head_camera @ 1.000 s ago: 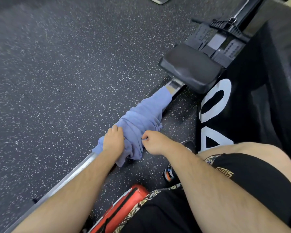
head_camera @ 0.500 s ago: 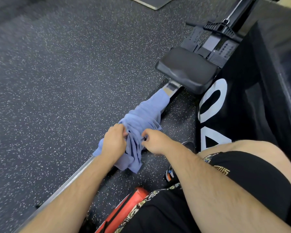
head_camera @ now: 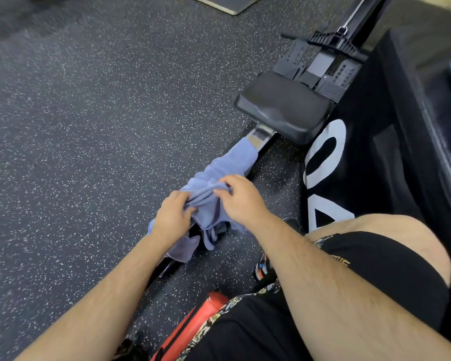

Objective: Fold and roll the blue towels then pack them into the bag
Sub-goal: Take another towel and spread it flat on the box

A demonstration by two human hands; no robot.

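Blue towel (head_camera: 229, 164), bunched over rail (head_camera: 260, 136): pinched by left hand (head_camera: 172, 217), right hand (head_camera: 241, 199); best spread flat before folding.

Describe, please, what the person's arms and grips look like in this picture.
The left forearm and right forearm are bare and hairy, with no sleeves as far as the frame shows. The left grip and right grip are ungloved hands; no ring, watch or wristband shows. The person wears black shorts with a patterned gold-and-white hem.
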